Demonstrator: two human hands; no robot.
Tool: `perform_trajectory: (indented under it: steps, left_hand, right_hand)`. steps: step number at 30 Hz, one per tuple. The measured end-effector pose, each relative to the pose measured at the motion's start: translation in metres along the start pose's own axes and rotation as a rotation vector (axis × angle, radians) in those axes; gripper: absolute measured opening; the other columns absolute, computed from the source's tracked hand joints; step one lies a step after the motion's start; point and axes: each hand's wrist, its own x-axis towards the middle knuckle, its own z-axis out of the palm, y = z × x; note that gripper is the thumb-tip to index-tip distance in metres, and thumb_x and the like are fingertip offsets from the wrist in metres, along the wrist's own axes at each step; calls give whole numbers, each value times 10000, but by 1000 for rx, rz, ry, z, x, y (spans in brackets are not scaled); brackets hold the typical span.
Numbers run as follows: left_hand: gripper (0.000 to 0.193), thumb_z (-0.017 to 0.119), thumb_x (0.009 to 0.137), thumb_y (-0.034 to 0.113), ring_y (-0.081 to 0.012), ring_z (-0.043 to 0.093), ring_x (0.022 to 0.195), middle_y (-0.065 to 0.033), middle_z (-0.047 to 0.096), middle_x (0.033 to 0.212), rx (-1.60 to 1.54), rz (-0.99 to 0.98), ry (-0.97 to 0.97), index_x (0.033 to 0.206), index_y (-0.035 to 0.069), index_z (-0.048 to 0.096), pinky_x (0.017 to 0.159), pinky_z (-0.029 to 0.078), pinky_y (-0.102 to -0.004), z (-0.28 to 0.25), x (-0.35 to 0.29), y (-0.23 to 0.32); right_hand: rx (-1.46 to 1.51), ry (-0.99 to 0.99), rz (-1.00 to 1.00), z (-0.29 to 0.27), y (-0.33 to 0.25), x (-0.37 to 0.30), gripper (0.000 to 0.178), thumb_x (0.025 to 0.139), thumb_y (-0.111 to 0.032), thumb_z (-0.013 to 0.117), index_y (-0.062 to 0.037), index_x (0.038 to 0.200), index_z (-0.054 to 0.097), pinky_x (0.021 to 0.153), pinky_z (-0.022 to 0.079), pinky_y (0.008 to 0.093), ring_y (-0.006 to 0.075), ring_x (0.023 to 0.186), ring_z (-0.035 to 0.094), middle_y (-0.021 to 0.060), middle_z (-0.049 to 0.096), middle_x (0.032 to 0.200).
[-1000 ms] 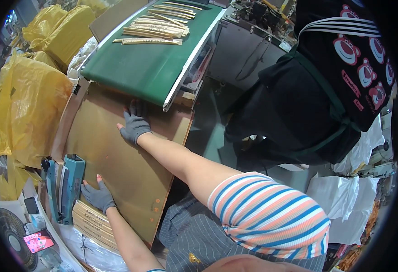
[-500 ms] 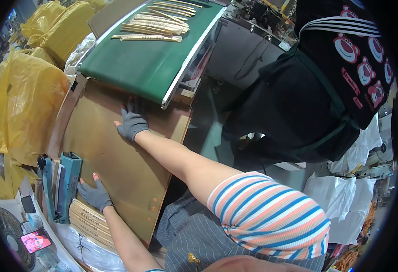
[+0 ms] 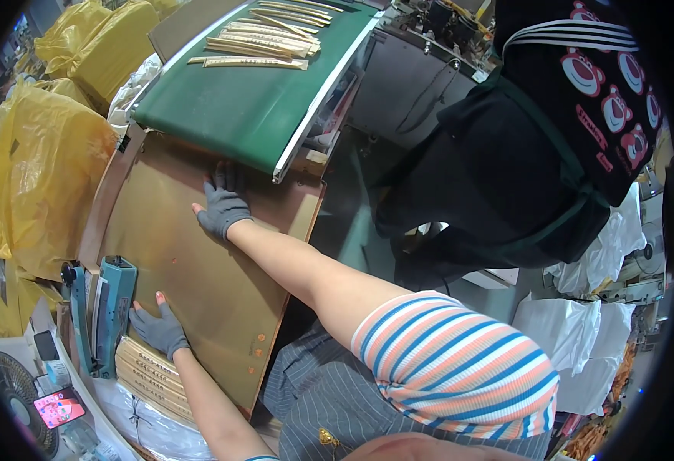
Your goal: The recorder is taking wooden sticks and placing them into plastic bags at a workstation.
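Both my hands wear grey gloves with bare fingertips and rest on a brown tabletop [image 3: 198, 269]. My left hand [image 3: 160, 329] lies flat with fingers stretched, beside a blue metal device [image 3: 116, 315] and a stack of paper-wrapped chopsticks [image 3: 152, 373]. Farther off, my right hand [image 3: 225, 206] is spread on the board just below the end of a green conveyor belt [image 3: 221, 115], some of its fingertips in shadow. Neither hand holds anything. On the belt lie several slim paper-wrapped chopstick packets [image 3: 264, 38], the nearest one apart from the rest.
Yellow plastic-wrapped bundles [image 3: 41, 169] stand along the left. A fan [image 3: 18, 392] and a lit phone [image 3: 60, 407] sit at the lower left, near a clear plastic bag [image 3: 152, 422]. At the right a person in dark clothes [image 3: 498, 169] stands bent beside the conveyor; white bags [image 3: 559, 338] lie behind.
My hands stay in place on the tabletop. The packets on the belt have not visibly moved. The person at the right has shifted slightly.
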Motion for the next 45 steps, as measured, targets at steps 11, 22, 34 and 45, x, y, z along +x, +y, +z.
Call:
perform_trajectory:
  steps: [11, 22, 34, 45]
  left_hand:
    - [710, 512, 840, 561, -322, 371, 1258, -204, 407, 1346, -5, 2, 6, 1301, 25, 443, 1039, 301, -416, 1, 0, 0]
    - [696, 523, 836, 554, -325, 383, 1246, -206, 414, 1339, 13, 18, 19, 1288, 29, 454, 1032, 309, -404, 3, 0, -4]
    - [683, 537, 838, 540, -332, 399, 1230, -216, 430, 1316, -17, 52, 55, 1268, 15, 470, 1023, 318, -410, 3, 0, -5]
    - [692, 531, 839, 546, -328, 372, 1256, -211, 409, 1341, 4, 37, 32, 1293, 30, 446, 1037, 303, -411, 9, 0, -5]
  right_hand:
    - [20, 2, 3, 0, 0, 0, 745, 854, -494, 397, -23, 1413, 250, 1108, -21, 502, 429, 1373, -6, 279, 61, 1476]
    - [53, 5, 1, 1, 1, 0, 743, 846, -495, 406, -10, 1396, 287, 1102, -20, 514, 423, 1374, -11, 280, 76, 1474]
    - [42, 36, -16, 4, 0, 1, 753, 837, -482, 429, -7, 1399, 268, 1100, 18, 520, 439, 1367, 3, 292, 65, 1466]
    - [55, 51, -24, 4, 2, -1, 750, 846, -483, 412, 11, 1393, 275, 1094, -30, 528, 451, 1364, -21, 305, 51, 1465]
